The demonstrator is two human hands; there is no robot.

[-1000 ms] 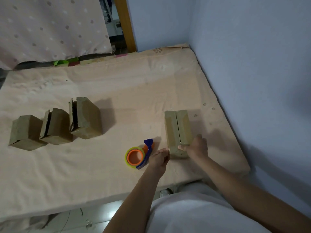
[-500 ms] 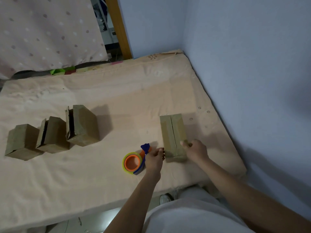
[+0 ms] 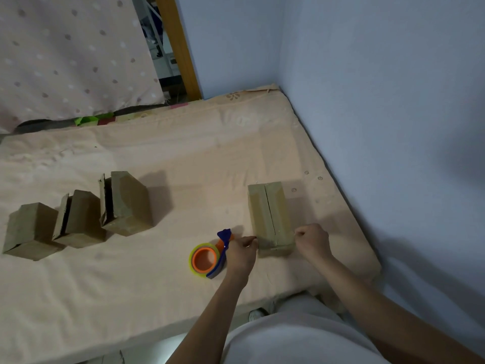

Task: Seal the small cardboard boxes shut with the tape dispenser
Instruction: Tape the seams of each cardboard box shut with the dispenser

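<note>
Both hands are sitting low at the near end of the work box point(image 3: 270, 216), 1 on each side. The left hand point(image 3: 240, 254) is hovering with its fingers curled, the fingertips almost meeting the box's near left corner; it is gripping nothing that can be made out, though a strip of clear tape would be too faint to tell. The right hand point(image 3: 313, 241) is balled into a loose fist just beside the box's near right edge, holding nothing and probably not touching the cardboard.

The box is lying with its long axis running away from the person, and the seam between its 2 flaps is running along that same axis, down the middle of the top face. No tape is showing plainly across it, so this 1 is likely waiting to be sealed.

The tape dispenser point(image 3: 207, 258), an orange and yellow roll in a blue handle, is resting on the peach cloth point(image 3: 183, 158) just left of the left hand, partly tucked behind it. That makes the left hand the nearer 1; the reach is a short shift leftward, then a pull along the seam, away from the body.

3 more boxes point(image 3: 78, 214) are standing in a row well apart to the left, 2 of them showing gaping flaps.
</note>
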